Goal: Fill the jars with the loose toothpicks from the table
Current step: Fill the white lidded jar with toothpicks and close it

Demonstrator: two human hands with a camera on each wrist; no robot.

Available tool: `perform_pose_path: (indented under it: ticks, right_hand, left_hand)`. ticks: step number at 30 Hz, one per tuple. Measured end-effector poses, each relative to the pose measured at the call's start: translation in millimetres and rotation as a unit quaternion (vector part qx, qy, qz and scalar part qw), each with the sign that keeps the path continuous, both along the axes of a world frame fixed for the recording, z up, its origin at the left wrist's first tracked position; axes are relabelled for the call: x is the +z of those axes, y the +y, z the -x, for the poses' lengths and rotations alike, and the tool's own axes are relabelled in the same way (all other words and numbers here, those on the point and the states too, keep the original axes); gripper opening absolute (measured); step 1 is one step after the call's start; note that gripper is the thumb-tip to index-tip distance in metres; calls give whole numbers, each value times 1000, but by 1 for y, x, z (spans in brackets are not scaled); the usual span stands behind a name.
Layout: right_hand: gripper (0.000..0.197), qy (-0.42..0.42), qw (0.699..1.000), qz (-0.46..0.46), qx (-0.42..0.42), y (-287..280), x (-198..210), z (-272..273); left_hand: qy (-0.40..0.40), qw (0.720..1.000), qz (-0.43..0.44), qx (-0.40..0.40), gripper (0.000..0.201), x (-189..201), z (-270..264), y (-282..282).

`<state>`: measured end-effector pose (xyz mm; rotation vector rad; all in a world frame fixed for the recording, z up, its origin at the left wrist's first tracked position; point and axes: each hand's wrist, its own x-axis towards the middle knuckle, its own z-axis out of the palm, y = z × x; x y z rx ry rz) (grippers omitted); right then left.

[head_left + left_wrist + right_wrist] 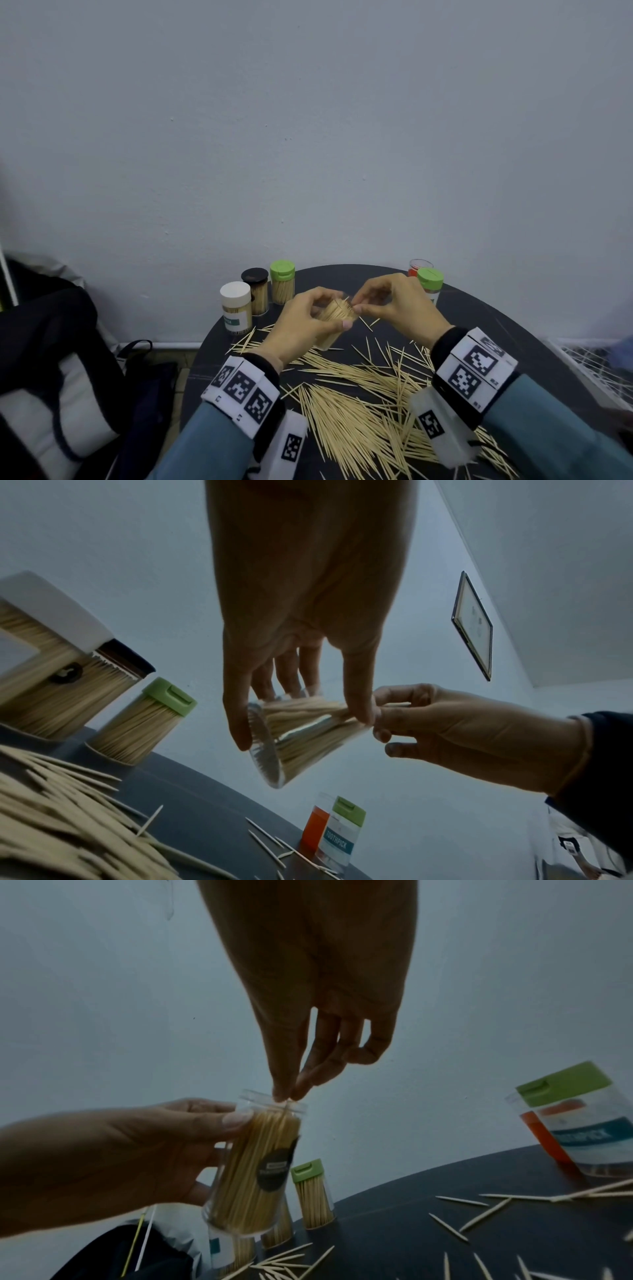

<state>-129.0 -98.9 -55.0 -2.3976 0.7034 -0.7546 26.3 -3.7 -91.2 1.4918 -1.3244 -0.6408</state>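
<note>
Our left hand (301, 325) gripped the open jar (253, 1172), tilted and nearly full above the bench (479, 308). Our right hand (394, 305) pinched a toothpick (286, 1106) at its mouth. We judged that sliding it in parallel with the packed ones would work best. Loose toothpicks (359, 411) littered the dark round bench, with capped jars (260, 294) standing by a pale wall (308, 120).

You face a plain pale grey-blue wall (308, 120) under dim, even light. The round dark bench (496, 325) stands against it. A white skirting strip (161, 344) runs along the wall's foot above a dull tiled floor (178, 377). To your left lies a dark bag (51, 342). A white wire rack (582, 370) sits at your right. A framed picture (474, 626) hangs on the adjoining wall.
</note>
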Motion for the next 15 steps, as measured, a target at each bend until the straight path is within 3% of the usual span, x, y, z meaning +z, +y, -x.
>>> perform_pose_path:
  ticks: [5, 11, 15]
  right_hand:
    - [4, 55, 998, 13, 7, 0, -5, 0]
    - [7, -27, 999, 11, -37, -4, -5, 1]
    - [7, -2, 1000, 4, -31, -4, -7, 0]
  left_hand:
    - [-28, 999, -13, -9, 49, -2, 2, 0]
    - [-27, 999, -9, -15, 47, -3, 3, -1]
    - [-24, 999, -7, -20, 45, -2, 4, -2]
